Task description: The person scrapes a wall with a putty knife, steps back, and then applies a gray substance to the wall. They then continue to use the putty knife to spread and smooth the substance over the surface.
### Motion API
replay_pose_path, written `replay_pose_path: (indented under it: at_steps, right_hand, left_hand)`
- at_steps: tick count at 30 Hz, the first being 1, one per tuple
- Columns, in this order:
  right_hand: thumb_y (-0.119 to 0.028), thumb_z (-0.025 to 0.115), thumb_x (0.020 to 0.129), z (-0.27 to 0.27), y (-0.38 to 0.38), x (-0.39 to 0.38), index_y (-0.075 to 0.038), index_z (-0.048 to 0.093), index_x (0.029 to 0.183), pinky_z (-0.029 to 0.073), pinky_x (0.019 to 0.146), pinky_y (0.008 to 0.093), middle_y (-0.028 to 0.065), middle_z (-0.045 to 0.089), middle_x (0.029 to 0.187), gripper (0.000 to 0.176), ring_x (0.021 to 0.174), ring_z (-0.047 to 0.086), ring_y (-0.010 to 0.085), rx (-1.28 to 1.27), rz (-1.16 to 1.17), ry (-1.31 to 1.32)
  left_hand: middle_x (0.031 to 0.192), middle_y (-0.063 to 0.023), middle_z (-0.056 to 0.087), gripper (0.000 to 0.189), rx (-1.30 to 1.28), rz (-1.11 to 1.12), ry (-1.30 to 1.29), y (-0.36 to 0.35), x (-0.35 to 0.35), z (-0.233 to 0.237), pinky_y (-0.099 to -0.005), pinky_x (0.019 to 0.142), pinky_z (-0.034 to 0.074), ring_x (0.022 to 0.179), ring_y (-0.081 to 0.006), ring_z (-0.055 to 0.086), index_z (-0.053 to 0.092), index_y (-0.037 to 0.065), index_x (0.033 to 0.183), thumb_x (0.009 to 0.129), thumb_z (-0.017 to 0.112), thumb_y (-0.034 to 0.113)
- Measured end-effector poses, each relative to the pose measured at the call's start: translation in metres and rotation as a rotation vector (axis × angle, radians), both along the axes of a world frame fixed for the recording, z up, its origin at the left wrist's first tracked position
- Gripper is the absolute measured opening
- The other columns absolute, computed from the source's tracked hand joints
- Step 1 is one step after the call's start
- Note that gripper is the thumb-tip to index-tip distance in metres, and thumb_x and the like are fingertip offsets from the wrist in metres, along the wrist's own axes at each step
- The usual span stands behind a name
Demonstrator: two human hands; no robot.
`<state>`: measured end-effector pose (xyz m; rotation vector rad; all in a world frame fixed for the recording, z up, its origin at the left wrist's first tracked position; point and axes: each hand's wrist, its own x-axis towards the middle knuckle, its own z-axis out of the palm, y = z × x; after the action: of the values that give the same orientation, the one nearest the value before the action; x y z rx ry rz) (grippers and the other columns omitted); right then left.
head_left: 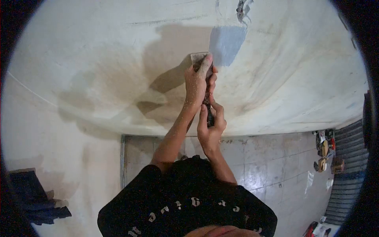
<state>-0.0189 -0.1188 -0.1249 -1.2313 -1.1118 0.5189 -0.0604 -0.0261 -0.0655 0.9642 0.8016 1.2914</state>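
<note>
My left hand [196, 85] is wrapped round the upper part of a scraper, its thumb stretched along the tool toward the blade. The scraper [196, 58] has a wide, flat, dusty blade and a dark, worn handle; it points up at the pale wall. Lower down, my right hand [213, 128] grips the end of the handle between thumb and fingers. The blade is right by the lower left edge of a grey-blue patch [227, 44] on the wall. Pale specks of dust cover my left wrist and forearm.
The stained cream wall [284, 75] fills the upper view, with a damaged spot [240, 10] above the patch. Below lies a tiled floor [272, 162]. Assorted items [323, 152] stand beside a ribbed shutter [347, 170] at right. Dark cloth [33, 197] hangs at lower left.
</note>
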Motion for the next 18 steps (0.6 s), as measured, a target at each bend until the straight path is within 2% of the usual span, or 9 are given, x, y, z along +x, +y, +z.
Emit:
replay_pose_path:
  at_steps: [1,4,5,7,9,11,14,17,18]
  right_hand:
    - [-0.003,0.056,0.094,-0.006,0.001,-0.001,0.006,0.052,0.12,0.05,0.075,0.0253,0.0167,0.07,0.091,0.028,0.089,0.062,0.0121,0.043,-0.003,-0.032]
    - [-0.003,0.056,0.094,-0.041,-0.009,-0.002,0.006,0.052,0.119,0.048,0.072,0.0238,0.0142,0.069,0.089,0.028,0.081,0.06,0.0101,0.014,-0.018,-0.078]
    - [-0.003,0.056,0.094,-0.042,-0.008,-0.002,0.007,0.052,0.119,0.048,0.074,0.0242,0.0152,0.069,0.091,0.027,0.083,0.06,0.0109,0.038,-0.02,-0.078]
    - [-0.003,0.055,0.094,-0.013,-0.004,-0.001,0.008,0.052,0.118,0.048,0.079,0.0256,0.0173,0.068,0.096,0.027,0.091,0.061,0.0137,0.045,0.008,-0.034]
    - [-0.003,0.055,0.094,-0.007,-0.012,-0.001,0.009,0.052,0.118,0.048,0.082,0.0264,0.0186,0.067,0.099,0.027,0.096,0.062,0.0153,0.013,0.028,0.005]
    - [-0.003,0.055,0.094,-0.009,-0.011,-0.002,0.01,0.051,0.118,0.048,0.084,0.0267,0.0191,0.067,0.102,0.027,0.098,0.061,0.0155,0.01,0.04,0.025]
    - [-0.004,0.059,0.091,-0.026,-0.01,-0.004,0.004,0.059,0.115,0.052,0.078,0.0316,0.0209,0.068,0.101,0.025,0.092,0.067,0.0195,0.078,-0.038,-0.006]
    - [-0.004,0.059,0.09,0.001,-0.007,-0.004,0.003,0.059,0.116,0.051,0.079,0.0312,0.0213,0.068,0.103,0.027,0.093,0.066,0.0189,0.013,-0.008,0.064]
    - [-0.004,0.059,0.09,0.003,-0.01,-0.004,0.003,0.059,0.117,0.051,0.079,0.0313,0.0214,0.068,0.103,0.027,0.094,0.066,0.0192,-0.011,0.002,0.086]
  left_hand:
    - [0.048,0.0007,0.045,0.044,-0.013,0.001,0.02,0.0,-0.002,-0.003,-0.0234,0.032,0.029,0.035,-0.008,0.04,0.05,0.007,0.068,0.094,0.056,0.042]
    - [0.049,0.0005,0.045,0.044,-0.029,0.025,0.052,-0.002,-0.002,-0.022,-0.0233,0.032,0.03,0.034,-0.0084,0.04,0.052,0.006,0.07,0.095,0.055,0.043]
    - [0.049,0.0005,0.045,0.044,-0.047,0.02,0.043,-0.002,-0.002,-0.023,-0.0232,0.032,0.03,0.034,-0.0084,0.04,0.052,0.006,0.071,0.095,0.055,0.043]
    - [0.05,0.0006,0.045,0.043,-0.056,0.008,0.03,-0.003,-0.002,-0.012,-0.023,0.033,0.031,0.035,-0.0084,0.04,0.052,0.006,0.072,0.094,0.056,0.043]
    - [0.05,0.0007,0.045,0.043,-0.05,0.0,0.026,-0.003,0.0,0.011,-0.0227,0.033,0.031,0.035,-0.0084,0.041,0.051,0.007,0.072,0.094,0.056,0.043]
    - [0.05,0.0008,0.045,0.042,-0.066,-0.045,-0.019,-0.005,-0.003,-0.009,-0.0228,0.033,0.031,0.035,-0.0084,0.041,0.052,0.007,0.073,0.094,0.057,0.043]
    - [0.049,0.0016,0.045,0.042,-0.06,-0.042,-0.014,0.001,-0.002,-0.02,-0.0232,0.033,0.031,0.035,-0.0085,0.041,0.053,0.007,0.074,0.093,0.057,0.044]
    - [0.049,0.0021,0.045,0.043,-0.042,-0.011,0.01,0.002,-0.001,0.0,-0.0234,0.032,0.031,0.035,-0.0085,0.041,0.053,0.007,0.074,0.092,0.058,0.046]
    - [0.049,0.002,0.045,0.043,-0.057,-0.025,0.006,-0.002,-0.003,-0.008,-0.0234,0.032,0.031,0.035,-0.0085,0.04,0.053,0.007,0.074,0.092,0.058,0.046]
